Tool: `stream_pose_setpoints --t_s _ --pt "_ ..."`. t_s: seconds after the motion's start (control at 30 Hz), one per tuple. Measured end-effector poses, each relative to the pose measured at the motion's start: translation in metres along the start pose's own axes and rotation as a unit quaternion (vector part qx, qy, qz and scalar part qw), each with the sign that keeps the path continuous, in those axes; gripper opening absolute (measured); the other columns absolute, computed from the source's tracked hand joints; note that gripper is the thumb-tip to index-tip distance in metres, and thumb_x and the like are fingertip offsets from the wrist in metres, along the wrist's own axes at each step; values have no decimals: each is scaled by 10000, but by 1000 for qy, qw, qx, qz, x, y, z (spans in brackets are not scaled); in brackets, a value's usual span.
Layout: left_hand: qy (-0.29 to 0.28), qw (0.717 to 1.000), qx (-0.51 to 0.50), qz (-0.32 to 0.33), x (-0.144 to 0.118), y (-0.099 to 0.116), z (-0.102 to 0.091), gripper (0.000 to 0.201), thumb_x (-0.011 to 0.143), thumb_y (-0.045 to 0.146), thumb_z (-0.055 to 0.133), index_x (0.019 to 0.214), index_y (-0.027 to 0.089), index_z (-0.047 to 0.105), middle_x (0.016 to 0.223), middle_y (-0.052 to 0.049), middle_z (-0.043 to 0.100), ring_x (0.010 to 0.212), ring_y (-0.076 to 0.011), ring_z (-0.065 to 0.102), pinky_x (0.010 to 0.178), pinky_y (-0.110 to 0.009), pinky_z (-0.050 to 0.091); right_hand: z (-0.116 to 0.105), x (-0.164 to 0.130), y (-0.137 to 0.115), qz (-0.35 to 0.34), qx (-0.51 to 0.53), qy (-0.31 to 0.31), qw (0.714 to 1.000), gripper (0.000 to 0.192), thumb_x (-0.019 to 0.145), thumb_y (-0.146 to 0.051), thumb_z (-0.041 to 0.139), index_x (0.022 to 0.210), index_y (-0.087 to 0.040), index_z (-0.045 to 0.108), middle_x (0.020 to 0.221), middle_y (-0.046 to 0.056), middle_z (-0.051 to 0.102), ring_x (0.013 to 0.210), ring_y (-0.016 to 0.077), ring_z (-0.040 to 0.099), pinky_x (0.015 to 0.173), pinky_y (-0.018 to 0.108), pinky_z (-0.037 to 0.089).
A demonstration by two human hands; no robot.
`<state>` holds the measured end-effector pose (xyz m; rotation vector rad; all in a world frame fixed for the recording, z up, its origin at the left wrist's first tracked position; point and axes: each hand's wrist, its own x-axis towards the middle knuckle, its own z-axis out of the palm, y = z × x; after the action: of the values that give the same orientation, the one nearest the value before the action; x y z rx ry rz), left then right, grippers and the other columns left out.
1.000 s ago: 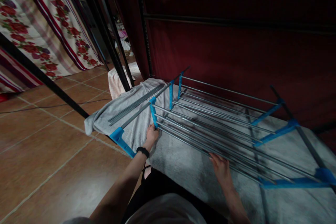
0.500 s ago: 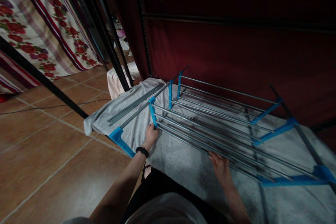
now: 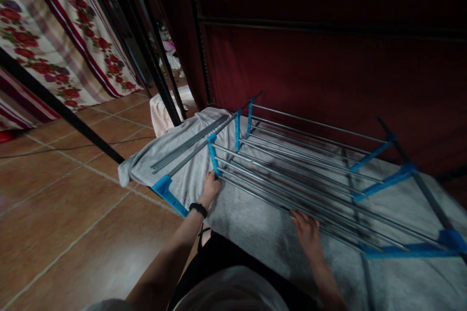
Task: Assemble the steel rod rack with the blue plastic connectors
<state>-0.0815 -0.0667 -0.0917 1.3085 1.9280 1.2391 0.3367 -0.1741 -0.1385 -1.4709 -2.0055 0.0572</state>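
Note:
A metal-tube rack with blue plastic brackets lies on its side on a grey blanket (image 3: 233,218). My left hand (image 3: 210,187) is closed at the lower end of a blue bracket (image 3: 212,158), where the tubes enter it. Further right, my right hand (image 3: 306,231) has its fingertips curled over the front metal tube (image 3: 251,193). Another blue bracket (image 3: 408,251) joins the tubes at their right ends. At the near left corner, one blue bracket (image 3: 170,194) has no tubes in it. Parts of my fingers are hidden behind the tubes.
Loose grey tubes (image 3: 188,146) lie on the blanket at the left. Behind the rack stands a dark red panel (image 3: 310,73) with a black metal frame. A slanting black bar (image 3: 73,116) crosses the left side above the tiled floor (image 3: 65,233). A floral curtain (image 3: 69,34) hangs beyond.

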Motion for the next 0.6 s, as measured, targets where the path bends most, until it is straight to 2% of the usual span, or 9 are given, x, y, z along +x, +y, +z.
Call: stream_pose_setpoints --t_s 0.27,0.4,0.6 --pt "4 1000 19 -6 0 0 1 206 639 90 615 815 196 636 840 -43 632 952 -247 575 942 -403 483 3 4 5 16 21 -11 1000 338 999 -424 456 1163 -306 726 1091 76 772 1030 285 730 963 498 527" --pt "7 999 36 -10 -1 0 0 194 661 72 601 818 184 623 859 -52 618 945 -238 571 967 -408 464 1 5 3 41 55 -14 998 342 985 -432 461 1170 -331 730 1114 70 768 1057 308 723 986 543 520" --pt "7 999 46 -9 -1 1 0 192 698 59 615 842 185 635 847 -52 612 979 -249 580 976 -406 458 1 6 0 63 76 -22 995 348 967 -427 469 1131 -291 745 1111 91 768 1070 321 714 1022 573 482"
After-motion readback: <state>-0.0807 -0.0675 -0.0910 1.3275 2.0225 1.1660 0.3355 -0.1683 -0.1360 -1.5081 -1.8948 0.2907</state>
